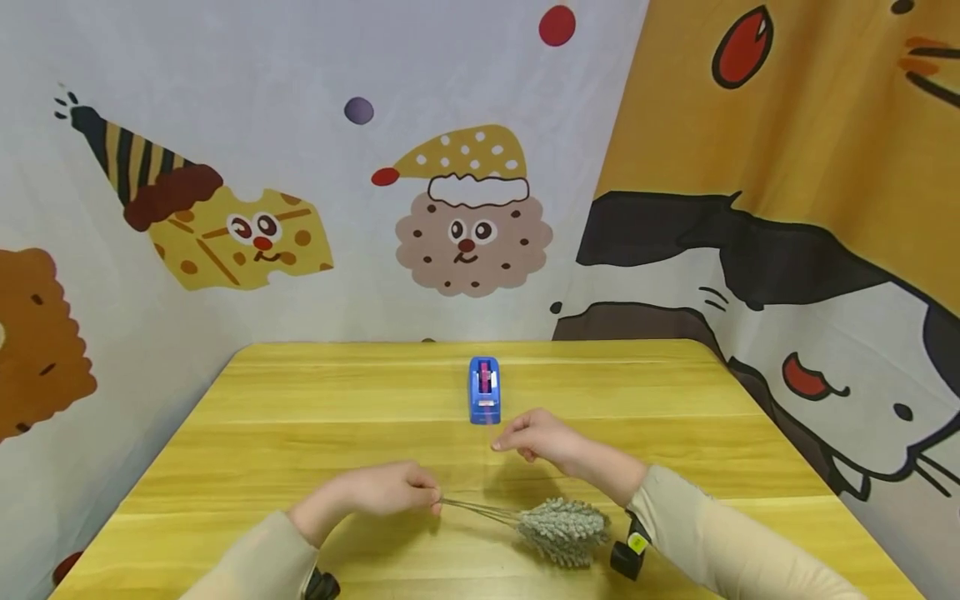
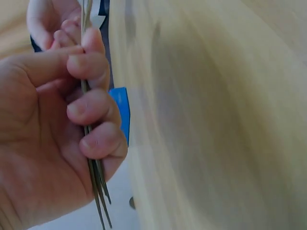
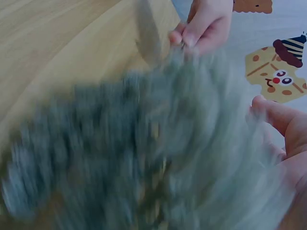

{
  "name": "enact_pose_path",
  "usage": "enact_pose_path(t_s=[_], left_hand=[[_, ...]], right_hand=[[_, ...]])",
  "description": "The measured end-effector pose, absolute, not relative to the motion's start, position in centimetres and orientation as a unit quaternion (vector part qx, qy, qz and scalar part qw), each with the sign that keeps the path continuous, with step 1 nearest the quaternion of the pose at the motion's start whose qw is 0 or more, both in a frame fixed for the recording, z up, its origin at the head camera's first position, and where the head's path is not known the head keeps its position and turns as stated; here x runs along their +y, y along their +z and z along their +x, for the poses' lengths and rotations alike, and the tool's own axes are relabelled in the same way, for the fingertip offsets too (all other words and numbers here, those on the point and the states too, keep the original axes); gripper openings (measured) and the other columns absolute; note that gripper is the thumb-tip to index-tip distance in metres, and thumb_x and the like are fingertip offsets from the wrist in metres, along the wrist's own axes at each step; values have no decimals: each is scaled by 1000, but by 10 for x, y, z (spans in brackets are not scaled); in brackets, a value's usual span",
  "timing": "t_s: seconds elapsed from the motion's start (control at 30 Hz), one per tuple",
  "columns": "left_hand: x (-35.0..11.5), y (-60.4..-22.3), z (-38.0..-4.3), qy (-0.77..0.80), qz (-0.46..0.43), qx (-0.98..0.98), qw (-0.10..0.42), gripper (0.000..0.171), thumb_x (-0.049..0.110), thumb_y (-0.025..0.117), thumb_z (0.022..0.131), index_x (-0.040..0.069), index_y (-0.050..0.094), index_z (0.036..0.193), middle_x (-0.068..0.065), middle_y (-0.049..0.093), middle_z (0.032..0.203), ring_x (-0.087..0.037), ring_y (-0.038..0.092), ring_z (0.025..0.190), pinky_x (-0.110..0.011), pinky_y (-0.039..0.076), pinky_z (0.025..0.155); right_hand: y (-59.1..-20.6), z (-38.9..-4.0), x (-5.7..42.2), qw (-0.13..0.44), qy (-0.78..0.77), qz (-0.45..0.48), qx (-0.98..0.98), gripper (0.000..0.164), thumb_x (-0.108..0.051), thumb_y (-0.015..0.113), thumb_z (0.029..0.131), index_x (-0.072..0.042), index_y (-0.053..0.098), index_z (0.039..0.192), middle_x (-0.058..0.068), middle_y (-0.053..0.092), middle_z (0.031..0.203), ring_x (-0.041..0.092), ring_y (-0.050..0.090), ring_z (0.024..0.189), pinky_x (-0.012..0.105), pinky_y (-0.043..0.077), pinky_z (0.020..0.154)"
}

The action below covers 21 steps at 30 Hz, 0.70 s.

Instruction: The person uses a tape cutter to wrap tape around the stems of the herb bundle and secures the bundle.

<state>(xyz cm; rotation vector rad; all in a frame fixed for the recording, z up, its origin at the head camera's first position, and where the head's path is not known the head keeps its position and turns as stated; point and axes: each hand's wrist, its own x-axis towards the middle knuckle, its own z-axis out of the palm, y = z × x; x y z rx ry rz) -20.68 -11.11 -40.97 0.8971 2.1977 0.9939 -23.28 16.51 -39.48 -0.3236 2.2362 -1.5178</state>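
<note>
My left hand [image 1: 393, 487] grips the thin stems [image 1: 480, 508] of a bunch of dried flowers, fingers curled round them in the left wrist view [image 2: 93, 129]. The grey-green fluffy heads [image 1: 564, 531] point right, below my right forearm, and fill much of the right wrist view, blurred. Further back stands a blue tape dispenser [image 1: 485, 412] with a pink-cored roll [image 1: 484, 377]. From its front a faint clear strip of tape [image 1: 489, 422] runs toward me to my right hand [image 1: 542, 437], whose thumb and forefinger pinch its end.
The yellow wood-grain table [image 1: 300, 400] ends at a cartoon-printed cloth [image 1: 337, 317] behind it, which also hangs along both sides. A black wrist camera [image 1: 628, 557] on the right arm sits close to the flower heads.
</note>
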Motion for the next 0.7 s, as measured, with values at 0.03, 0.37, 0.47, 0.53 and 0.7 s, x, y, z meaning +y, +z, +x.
enact_pose_path(t_s=[0.03, 0.37, 0.47, 0.53, 0.7], left_hand=[[-108, -412, -208, 376, 325, 822, 278, 30, 22, 46, 102, 9, 68, 85, 7, 40, 64, -8, 34, 57, -24, 33, 55], [-77, -428, -224, 436, 258, 826, 245, 27, 14, 47, 101, 3, 68, 88, 1, 47, 63, -8, 32, 50, -21, 28, 46], [-70, -433, -227, 455, 235, 827, 232, 27, 14, 48, 100, 2, 68, 88, 0, 48, 62, -8, 32, 49, -21, 28, 45], [-65, -436, -228, 465, 221, 828, 222, 26, 14, 49, 100, 2, 69, 89, 0, 49, 62, -8, 32, 48, -21, 28, 45], [-55, -439, -231, 486, 206, 827, 196, 25, 12, 50, 99, 0, 70, 90, 0, 53, 64, -7, 32, 48, -21, 27, 46]], right_hand=[[-393, -233, 165, 207, -542, -119, 806, 28, -20, 73, 85, 6, 70, 94, -2, 38, 50, 14, 38, 51, 33, 42, 66], [-389, -233, 161, 205, -543, -125, 805, 17, -19, 71, 86, -3, 70, 80, -1, 37, 52, 15, 34, 52, 30, 37, 61], [-391, -231, 159, 200, -546, -109, 806, 19, -20, 72, 86, -1, 71, 82, -3, 36, 53, 15, 34, 53, 33, 39, 65], [-393, -229, 158, 191, -548, -97, 809, 21, -21, 73, 85, 0, 72, 85, -3, 38, 54, 14, 35, 54, 33, 39, 67], [-398, -220, 155, 178, -564, -82, 802, 26, -20, 73, 85, 3, 73, 97, -3, 46, 60, 11, 36, 53, 29, 34, 58]])
